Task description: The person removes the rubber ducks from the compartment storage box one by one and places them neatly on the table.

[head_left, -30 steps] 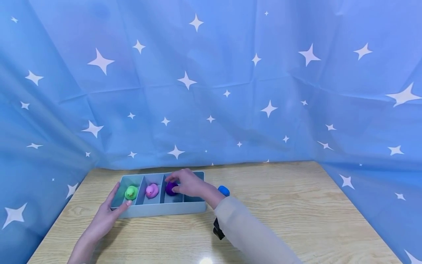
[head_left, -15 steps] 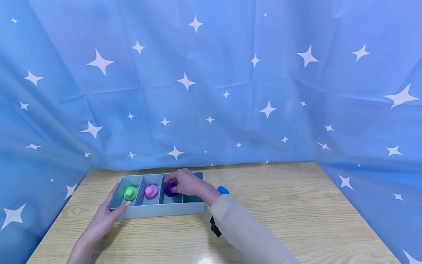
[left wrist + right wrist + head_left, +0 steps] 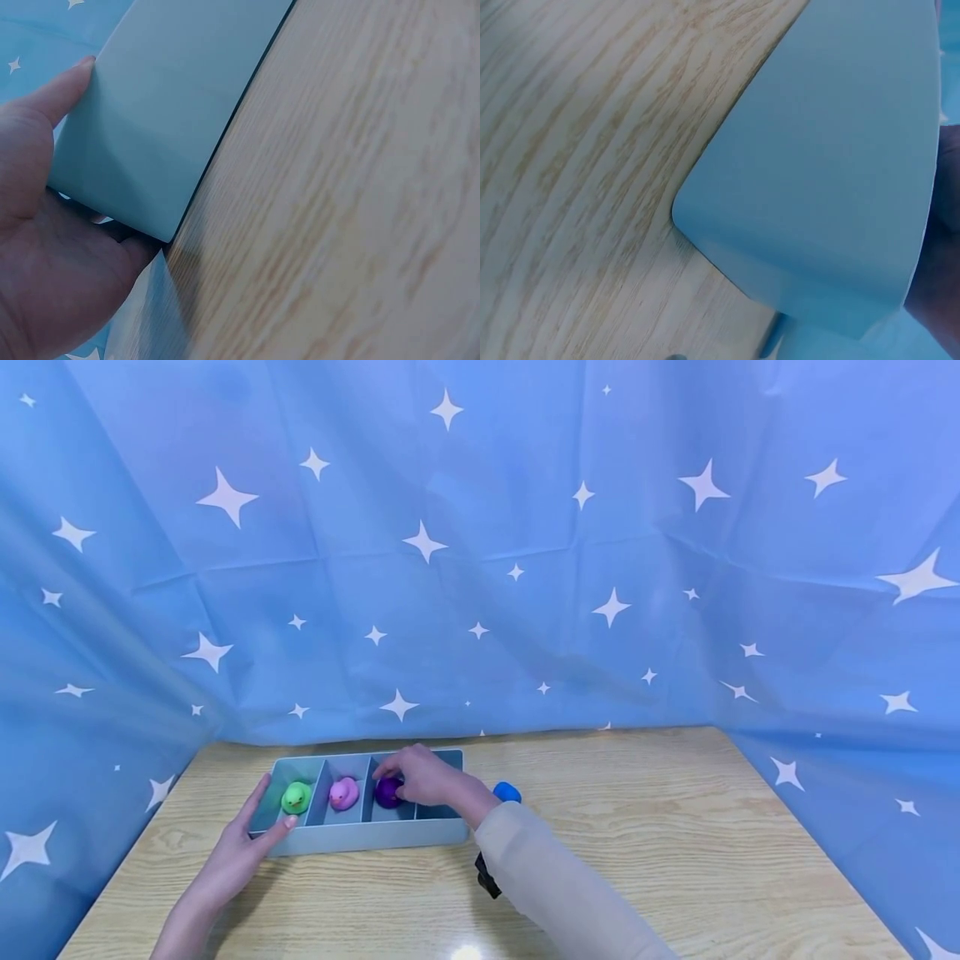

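A grey-blue divided tray (image 3: 367,837) lies on the table, compartments in a row. A green toy duck (image 3: 296,797) sits in the leftmost one and a pink toy duck (image 3: 344,793) in the one beside it. My left hand (image 3: 236,852) grips the tray's left end, thumb at the front rim, fingers along the end wall; the left wrist view shows this hand (image 3: 52,225) around the corner. My right hand (image 3: 427,777) reaches into the third compartment, thumb and fingers around a small rounded purple toy (image 3: 387,792), partly hidden by them. The rightmost compartment is largely covered by this hand.
A small blue object (image 3: 507,792) lies on the wooden table (image 3: 637,827) right of the tray, partly behind my right forearm. A blue curtain (image 3: 525,543) with white stars stands behind the table and at both sides.
My right hand stays at the purple toy, its thumb shifted slightly so more of the toy shows. The left hand and the tray hold their places.
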Tool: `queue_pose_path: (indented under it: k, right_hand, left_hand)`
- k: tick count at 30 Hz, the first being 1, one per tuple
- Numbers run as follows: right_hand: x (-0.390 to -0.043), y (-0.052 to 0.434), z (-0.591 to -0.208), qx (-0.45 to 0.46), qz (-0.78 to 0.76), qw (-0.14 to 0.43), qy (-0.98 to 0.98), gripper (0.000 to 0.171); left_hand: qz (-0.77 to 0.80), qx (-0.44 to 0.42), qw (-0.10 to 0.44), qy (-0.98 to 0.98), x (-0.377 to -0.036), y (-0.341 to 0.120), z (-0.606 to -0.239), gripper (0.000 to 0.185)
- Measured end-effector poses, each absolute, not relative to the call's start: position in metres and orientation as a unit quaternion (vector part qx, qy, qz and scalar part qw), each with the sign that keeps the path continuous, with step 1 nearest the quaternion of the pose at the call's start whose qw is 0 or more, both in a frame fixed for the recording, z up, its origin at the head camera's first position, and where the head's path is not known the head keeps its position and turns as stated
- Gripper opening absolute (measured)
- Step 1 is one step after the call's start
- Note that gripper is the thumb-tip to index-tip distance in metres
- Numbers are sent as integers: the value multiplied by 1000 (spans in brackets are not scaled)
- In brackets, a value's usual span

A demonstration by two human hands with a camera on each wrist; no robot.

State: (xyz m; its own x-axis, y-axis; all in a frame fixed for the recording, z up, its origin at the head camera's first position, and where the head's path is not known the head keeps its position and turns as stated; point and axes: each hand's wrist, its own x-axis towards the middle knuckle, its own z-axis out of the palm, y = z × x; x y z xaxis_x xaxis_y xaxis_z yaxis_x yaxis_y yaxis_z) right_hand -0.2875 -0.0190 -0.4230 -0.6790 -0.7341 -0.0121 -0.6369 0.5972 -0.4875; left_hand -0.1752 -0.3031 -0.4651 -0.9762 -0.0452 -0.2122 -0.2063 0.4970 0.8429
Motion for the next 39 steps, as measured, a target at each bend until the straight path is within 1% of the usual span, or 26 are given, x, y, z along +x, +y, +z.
queue_pose_path:
  k: [2,7,15,22,29,39]
  right_hand:
    - [-286,-19,-424,-386,-221,106,889,38]
    - [-286,-20,-428,-392,-210,100,890,29]
    - [-287,-21,-432,-391,-212,101,890,22]
    - [-287,-23,-435,-395,-218,95,887,21]
    - [-284,-23,-435,-390,-239,99,884,20]
    - [-279,-19,-424,-373,-255,110,885,24]
  left_hand:
    - [497,-70,76,862,-175,-303,-465,100]
    - [499,-65,66,862,-174,-302,-466,100]
    - [501,-70,75,859,-175,-301,-466,100]
    - [498,-81,85,859,-177,-301,-465,101]
    - [499,-77,82,859,-175,-302,-466,100]
    - [493,-75,78,863,-174,-302,-465,99]
